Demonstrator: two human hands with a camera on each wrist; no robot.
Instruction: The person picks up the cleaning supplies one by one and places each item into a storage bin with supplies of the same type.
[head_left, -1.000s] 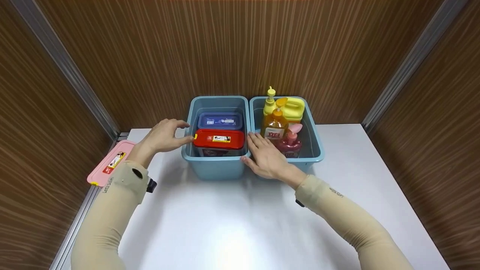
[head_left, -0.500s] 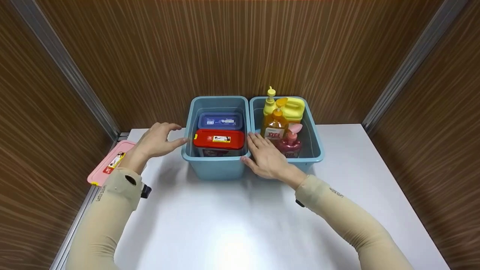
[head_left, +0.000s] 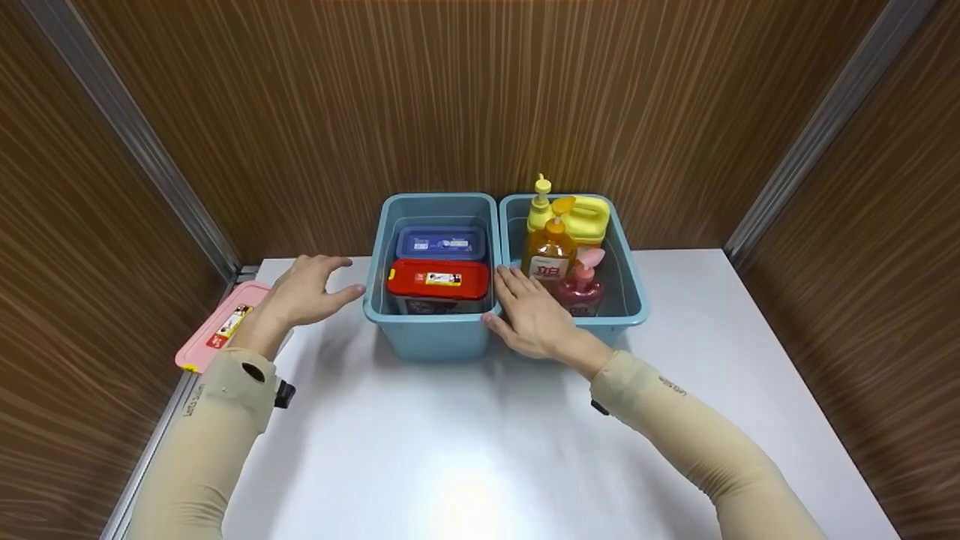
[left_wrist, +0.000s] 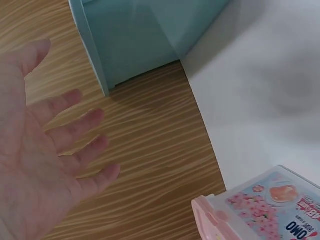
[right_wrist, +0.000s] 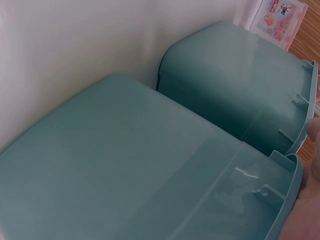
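Note:
My left hand [head_left: 307, 292] is held in the air just left of the left blue bin [head_left: 431, 341], fingers spread and holding nothing. In the left wrist view its bare palm [left_wrist: 35, 160] faces the camera. Behind that wrist is a pink-lidded plastic box [head_left: 202, 341], with a blossom-printed OMO label [left_wrist: 265, 212]. My right hand [head_left: 532, 319] lies with straight fingers over the near corner where the two bins meet, at the rim of the right blue bin [head_left: 636, 296]. Inside the left bin are a red-lidded box [head_left: 469, 281] and a blue-lidded box [head_left: 439, 244].
The right bin holds a yellow pump bottle [head_left: 538, 214], a yellow handled jug [head_left: 589, 221], an orange pump bottle [head_left: 551, 244] and a pink pump bottle [head_left: 581, 296]. A wood-grain wall [head_left: 450, 97] rises close behind the bins, which stand on a white table [head_left: 465, 435].
My left hand has drawn back to the left and slightly toward me, away from the left bin's rim. The right hand, bins and their contents have stayed in place.

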